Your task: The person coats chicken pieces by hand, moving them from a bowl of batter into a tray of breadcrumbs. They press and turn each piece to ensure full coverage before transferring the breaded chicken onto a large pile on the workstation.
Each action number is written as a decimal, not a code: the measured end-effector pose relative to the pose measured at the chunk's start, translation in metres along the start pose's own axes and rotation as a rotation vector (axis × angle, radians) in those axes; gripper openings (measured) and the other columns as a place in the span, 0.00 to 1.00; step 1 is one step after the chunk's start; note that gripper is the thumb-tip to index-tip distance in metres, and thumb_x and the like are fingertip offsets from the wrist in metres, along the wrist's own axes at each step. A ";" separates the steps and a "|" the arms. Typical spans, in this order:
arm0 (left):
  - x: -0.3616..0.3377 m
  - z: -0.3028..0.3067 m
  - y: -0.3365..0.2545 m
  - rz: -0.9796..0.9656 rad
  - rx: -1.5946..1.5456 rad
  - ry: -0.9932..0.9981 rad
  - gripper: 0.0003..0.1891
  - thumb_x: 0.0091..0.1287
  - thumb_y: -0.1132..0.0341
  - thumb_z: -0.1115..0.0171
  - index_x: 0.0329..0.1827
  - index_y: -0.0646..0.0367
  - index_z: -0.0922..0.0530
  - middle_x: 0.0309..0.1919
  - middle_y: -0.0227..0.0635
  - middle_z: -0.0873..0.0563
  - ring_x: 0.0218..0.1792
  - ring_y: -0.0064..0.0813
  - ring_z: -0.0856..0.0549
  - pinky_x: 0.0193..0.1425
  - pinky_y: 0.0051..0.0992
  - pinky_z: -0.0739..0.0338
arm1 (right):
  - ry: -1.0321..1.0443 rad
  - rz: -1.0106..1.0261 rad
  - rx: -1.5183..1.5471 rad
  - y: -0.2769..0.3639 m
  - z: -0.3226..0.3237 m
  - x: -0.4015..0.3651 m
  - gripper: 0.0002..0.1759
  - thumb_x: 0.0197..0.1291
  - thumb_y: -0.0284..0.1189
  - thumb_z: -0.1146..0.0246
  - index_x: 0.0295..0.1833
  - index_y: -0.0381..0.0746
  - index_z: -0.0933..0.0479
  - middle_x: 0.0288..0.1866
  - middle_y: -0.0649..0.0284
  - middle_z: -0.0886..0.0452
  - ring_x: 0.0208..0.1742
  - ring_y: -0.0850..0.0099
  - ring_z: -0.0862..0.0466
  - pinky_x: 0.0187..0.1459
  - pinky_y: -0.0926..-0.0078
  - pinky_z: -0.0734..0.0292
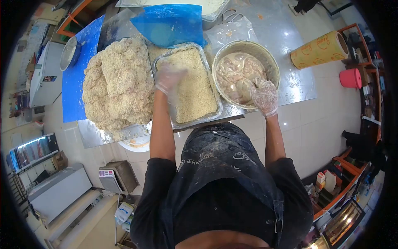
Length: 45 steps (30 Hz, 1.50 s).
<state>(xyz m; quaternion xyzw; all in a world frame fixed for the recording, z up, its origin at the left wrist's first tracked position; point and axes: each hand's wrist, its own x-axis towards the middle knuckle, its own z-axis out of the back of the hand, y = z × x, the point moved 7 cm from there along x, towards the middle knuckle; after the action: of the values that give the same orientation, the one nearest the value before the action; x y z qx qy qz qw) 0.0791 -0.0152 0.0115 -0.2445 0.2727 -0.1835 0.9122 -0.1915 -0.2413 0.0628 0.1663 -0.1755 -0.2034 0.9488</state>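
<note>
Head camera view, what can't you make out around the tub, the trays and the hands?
All in the head view:
- Left hand: finger positions, motion blur.
- Tub: bottom, hidden by wet contents.
- Crumb tray: floor, hidden under crumbs.
- Far tray: far side, cut by top edge.

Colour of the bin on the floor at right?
Pink, a bright shade; the head view shows it.
</note>
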 end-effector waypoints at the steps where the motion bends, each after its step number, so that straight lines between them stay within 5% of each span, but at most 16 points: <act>1: 0.006 -0.003 0.005 -0.035 -0.047 0.082 0.44 0.49 0.52 0.25 0.64 0.74 0.30 0.54 0.53 0.16 0.55 0.45 0.16 0.60 0.32 0.21 | -0.015 0.011 -0.012 0.001 0.001 -0.001 0.08 0.57 0.31 0.32 0.36 0.37 0.18 0.31 0.51 0.18 0.35 0.50 0.19 0.40 0.55 0.24; 3: 0.026 -0.018 0.018 -0.103 -0.147 0.238 0.41 0.49 0.56 0.26 0.63 0.75 0.29 0.49 0.52 0.14 0.50 0.43 0.14 0.55 0.31 0.19 | -0.045 0.045 -0.038 0.004 0.003 0.000 0.09 0.57 0.31 0.32 0.36 0.36 0.18 0.29 0.49 0.19 0.34 0.49 0.20 0.40 0.54 0.25; 9: -0.006 -0.011 0.009 -0.213 -0.122 -0.053 0.40 0.50 0.65 0.25 0.66 0.71 0.33 0.48 0.47 0.14 0.45 0.33 0.15 0.49 0.25 0.17 | -0.024 -0.021 0.058 0.007 0.009 0.004 0.08 0.57 0.31 0.32 0.35 0.37 0.18 0.29 0.50 0.19 0.33 0.50 0.19 0.39 0.54 0.25; 12: -0.026 0.010 -0.005 -0.336 -0.500 -0.103 0.41 0.53 0.67 0.27 0.70 0.67 0.36 0.46 0.46 0.15 0.43 0.33 0.14 0.49 0.26 0.17 | -0.070 0.037 0.010 0.007 0.009 0.001 0.08 0.57 0.31 0.32 0.36 0.38 0.18 0.31 0.52 0.18 0.34 0.52 0.19 0.40 0.56 0.24; 14: -0.038 0.022 0.000 -0.292 -0.412 -0.105 0.40 0.56 0.64 0.28 0.71 0.64 0.36 0.49 0.45 0.17 0.46 0.34 0.15 0.52 0.28 0.18 | -0.045 0.003 0.012 0.005 0.008 0.000 0.08 0.56 0.31 0.31 0.37 0.38 0.17 0.32 0.53 0.17 0.35 0.53 0.18 0.40 0.57 0.24; 18: -0.097 0.028 -0.063 -0.745 0.500 -0.379 0.42 0.58 0.52 0.29 0.73 0.61 0.37 0.56 0.43 0.21 0.55 0.35 0.19 0.57 0.33 0.19 | -0.118 0.104 -0.045 0.008 0.008 -0.003 0.08 0.55 0.31 0.31 0.38 0.38 0.17 0.34 0.53 0.16 0.36 0.54 0.18 0.41 0.59 0.23; 22: -0.119 -0.072 -0.061 -0.445 0.863 0.234 0.35 0.62 0.49 0.36 0.70 0.54 0.32 0.64 0.38 0.24 0.64 0.37 0.25 0.58 0.35 0.20 | -0.080 0.048 0.022 0.010 0.009 0.002 0.07 0.55 0.30 0.31 0.37 0.38 0.17 0.33 0.53 0.16 0.35 0.53 0.18 0.40 0.58 0.24; 25: -0.122 -0.134 -0.020 -0.847 0.635 -0.344 0.25 0.62 0.54 0.37 0.60 0.54 0.25 0.56 0.42 0.20 0.56 0.40 0.19 0.52 0.36 0.19 | -0.072 0.048 0.025 0.005 0.005 0.000 0.07 0.55 0.30 0.31 0.36 0.37 0.17 0.33 0.53 0.16 0.35 0.52 0.18 0.40 0.57 0.24; 28: -0.092 -0.146 -0.008 -0.446 0.628 0.039 0.16 0.64 0.58 0.41 0.52 0.54 0.21 0.47 0.41 0.17 0.46 0.42 0.14 0.45 0.39 0.17 | -0.074 0.072 0.014 0.003 0.002 -0.001 0.08 0.56 0.30 0.31 0.36 0.37 0.17 0.32 0.52 0.17 0.35 0.51 0.18 0.39 0.56 0.24; 31: -0.094 -0.118 -0.011 -0.512 0.426 -0.163 0.15 0.64 0.59 0.41 0.49 0.57 0.20 0.39 0.40 0.15 0.39 0.43 0.13 0.41 0.40 0.17 | -0.061 0.042 0.043 0.002 0.000 0.002 0.08 0.56 0.31 0.32 0.36 0.37 0.17 0.32 0.50 0.17 0.35 0.50 0.18 0.39 0.55 0.25; 33: -0.076 -0.093 -0.020 -0.439 0.699 -0.218 0.11 0.68 0.61 0.44 0.42 0.59 0.21 0.36 0.42 0.15 0.33 0.35 0.13 0.36 0.39 0.16 | -0.032 0.056 0.031 0.001 -0.001 0.001 0.08 0.56 0.31 0.32 0.36 0.37 0.17 0.32 0.50 0.17 0.36 0.50 0.18 0.39 0.56 0.25; 35: -0.073 -0.040 -0.031 -0.093 0.633 0.066 0.23 0.70 0.51 0.42 0.50 0.67 0.21 0.45 0.49 0.15 0.41 0.39 0.13 0.44 0.37 0.15 | 0.003 0.038 0.015 0.002 -0.002 0.002 0.10 0.57 0.34 0.32 0.36 0.38 0.17 0.32 0.52 0.17 0.36 0.52 0.18 0.39 0.57 0.23; 38: -0.105 0.005 -0.044 -0.442 0.557 -0.781 0.40 0.65 0.40 0.39 0.62 0.74 0.27 0.57 0.58 0.20 0.52 0.45 0.16 0.57 0.37 0.19 | -0.001 0.082 0.011 0.000 -0.002 0.000 0.10 0.57 0.35 0.32 0.36 0.38 0.18 0.31 0.52 0.17 0.36 0.53 0.18 0.39 0.57 0.23; 40: -0.100 -0.023 -0.017 -0.063 0.448 -0.241 0.47 0.60 0.40 0.35 0.67 0.78 0.33 0.63 0.60 0.25 0.58 0.47 0.19 0.63 0.37 0.23 | -0.038 0.088 0.004 0.000 -0.002 0.002 0.09 0.57 0.33 0.32 0.36 0.38 0.17 0.32 0.53 0.17 0.36 0.53 0.18 0.39 0.57 0.24; 42: -0.114 -0.057 0.001 -0.008 0.492 -0.094 0.51 0.56 0.40 0.31 0.68 0.78 0.35 0.61 0.60 0.24 0.59 0.49 0.19 0.65 0.37 0.24 | -0.064 0.053 -0.017 0.001 -0.001 0.000 0.07 0.57 0.30 0.32 0.37 0.38 0.16 0.33 0.54 0.16 0.36 0.52 0.18 0.39 0.57 0.24; 45: -0.120 -0.099 0.022 -0.216 0.577 -0.260 0.47 0.52 0.45 0.28 0.65 0.76 0.33 0.52 0.59 0.18 0.54 0.50 0.17 0.60 0.38 0.21 | 0.026 -0.003 -0.006 0.003 0.002 0.002 0.08 0.57 0.31 0.32 0.38 0.38 0.16 0.33 0.53 0.16 0.36 0.52 0.18 0.40 0.56 0.24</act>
<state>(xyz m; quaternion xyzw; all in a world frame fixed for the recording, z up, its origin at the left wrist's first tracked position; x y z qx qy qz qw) -0.0686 0.0242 -0.0236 -0.0249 0.0631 -0.3161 0.9463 -0.1896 -0.2400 0.0664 0.1663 -0.1624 -0.2029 0.9512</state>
